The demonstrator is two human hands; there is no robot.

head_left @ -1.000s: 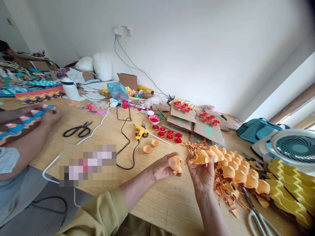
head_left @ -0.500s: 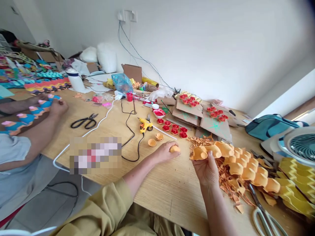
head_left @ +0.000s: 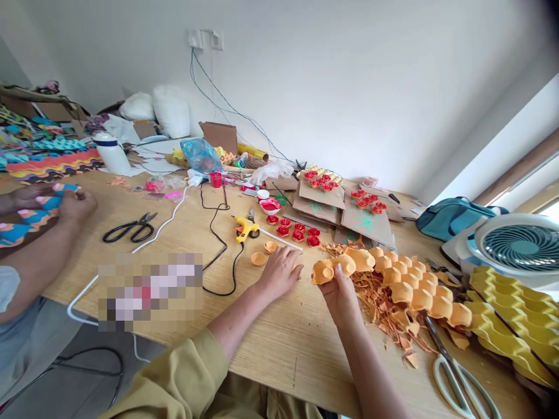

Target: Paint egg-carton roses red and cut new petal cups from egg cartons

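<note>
My right hand (head_left: 343,297) pinches a strip of orange-painted egg carton (head_left: 324,271), its thumb on the near side and cups facing left. To its left, my left hand (head_left: 279,272) is palm-down low over the table, fingers curled downward and thumb bent. Whatever lies under those fingers is hidden. Just beyond the left fingertips are two small orange cut cups (head_left: 258,258) (head_left: 271,247). A larger piece of orange egg carton (head_left: 421,298) rests right of my right hand, on a heap of orange trimmings (head_left: 379,297).
Long-handled scissors (head_left: 452,361) lie at front right beside yellow egg cartons (head_left: 502,326). A yellow glue gun (head_left: 245,228) with a black cord, red paper roses (head_left: 298,235) and cardboard sheets (head_left: 367,224) are farther back. Black scissors (head_left: 131,228) lie left; another person's hands (head_left: 74,206) hold painted carton.
The view has turned a little to the right. My left hand has shifted left and rolled over, so the orange cup seen in it before is out of sight. My right hand keeps the strip.
</note>
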